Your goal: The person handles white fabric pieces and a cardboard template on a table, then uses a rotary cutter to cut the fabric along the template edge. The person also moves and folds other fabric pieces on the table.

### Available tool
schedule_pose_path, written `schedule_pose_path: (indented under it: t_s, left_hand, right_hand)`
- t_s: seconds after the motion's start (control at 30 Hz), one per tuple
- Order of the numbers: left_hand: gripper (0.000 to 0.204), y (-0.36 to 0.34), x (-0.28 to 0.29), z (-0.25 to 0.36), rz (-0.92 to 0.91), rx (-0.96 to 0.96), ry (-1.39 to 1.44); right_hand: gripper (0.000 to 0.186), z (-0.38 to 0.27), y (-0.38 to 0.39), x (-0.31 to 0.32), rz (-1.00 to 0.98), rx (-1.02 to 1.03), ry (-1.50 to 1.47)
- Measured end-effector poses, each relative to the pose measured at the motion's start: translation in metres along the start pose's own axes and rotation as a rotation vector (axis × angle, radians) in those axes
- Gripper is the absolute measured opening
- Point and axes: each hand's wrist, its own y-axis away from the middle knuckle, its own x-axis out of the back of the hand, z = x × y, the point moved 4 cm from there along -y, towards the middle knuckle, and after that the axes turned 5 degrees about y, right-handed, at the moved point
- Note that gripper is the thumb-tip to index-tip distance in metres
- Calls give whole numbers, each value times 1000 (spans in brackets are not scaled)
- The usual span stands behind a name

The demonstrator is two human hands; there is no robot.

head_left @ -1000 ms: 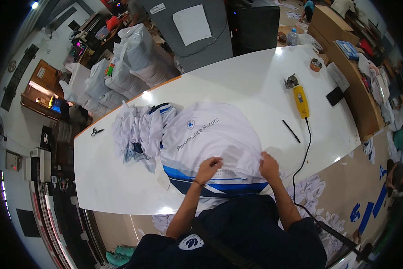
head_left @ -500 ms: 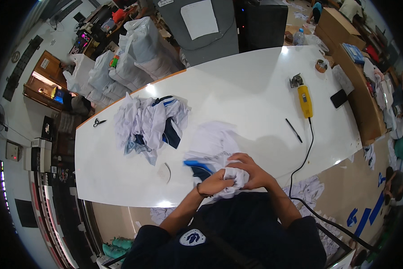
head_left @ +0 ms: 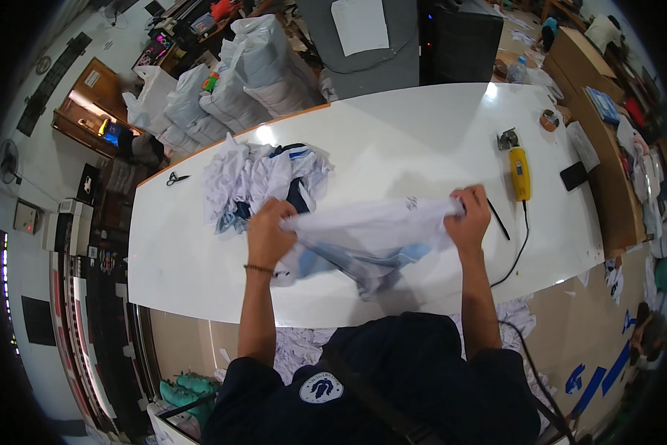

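My left hand (head_left: 270,231) and my right hand (head_left: 468,221) are both closed on opposite ends of a white fabric piece (head_left: 367,226), stretched sideways above the table (head_left: 181,274). Its lower part hangs in pale blue and grey folds, blurred by motion. Beyond my left hand lies a crumpled pile of white, navy and light blue fabric (head_left: 241,182). A yellow electric cutter (head_left: 520,170) with a metal head and black cord rests to the right, and a thin black stick (head_left: 500,221) lies beside my right hand.
Small scissors (head_left: 175,179) lie at the table's left; a tape roll (head_left: 549,120) and black phone (head_left: 573,176) at the right. Behind stand white stuffed sacks (head_left: 255,67) and a grey cabinet (head_left: 356,70); cardboard (head_left: 612,200) borders the right side. People are in the background.
The fabric was spread flat, then bunched between my hands near the front edge. Now my hands have moved up and apart, lifting it stretched between them.
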Motion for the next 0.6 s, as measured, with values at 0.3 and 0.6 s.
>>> schedule_pose_path:
  t_s: [0.3,0.6]
  left_hand:
    - [23,13,109,18,919,-301,-248]
    - [24,171,-21,-85,301,15,-197]
  right_hand:
    - [18,-44,-67,82,543,302,16]
    - [19,27,113,72,-106,128,218]
